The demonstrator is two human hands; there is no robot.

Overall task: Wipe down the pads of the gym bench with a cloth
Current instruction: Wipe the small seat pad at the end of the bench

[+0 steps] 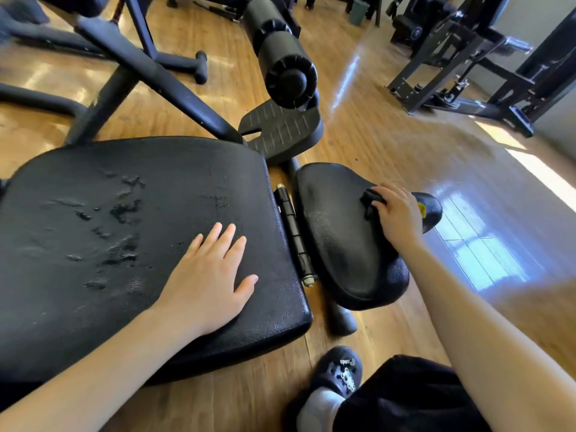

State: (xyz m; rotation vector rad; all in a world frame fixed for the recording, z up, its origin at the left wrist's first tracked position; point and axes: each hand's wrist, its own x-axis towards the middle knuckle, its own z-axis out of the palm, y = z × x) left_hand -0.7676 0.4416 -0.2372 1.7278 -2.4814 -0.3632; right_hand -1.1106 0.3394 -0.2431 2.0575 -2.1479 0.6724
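Right hand (397, 213): fingers curled over a dark cloth (372, 199), pressing it onto the far part of the small seat pad (336, 238); only a bunched edge of the cloth shows beyond the fingertips.
Left hand (208, 275): flat, fingers spread and straight, palm resting on the near right part of the large pad (124, 244); it holds nothing and looks to be bracing the bench.
Small seat pad: the step in hand, by my reading. No wet streak or clean-versus-dirty line is plain on it, so how much of it is already wiped I cannot tell.
Large pad: its cover is cracked and flaking in patches left of centre. Whether it has been wiped cannot be read from the surface.
Hinge (293, 232): a metal joint sits in the gap between the two pads.
Roller pads (277, 48): foam cylinders beyond the footplate (280, 129), well apart from both hands; I would guess they remain to be done.
Progress: partway at best; one pad under the cloth, the others unconfirmed.
Surroundings: wooden floor (405, 145), other machines behind, a dark shoe (339, 369) near the bench.
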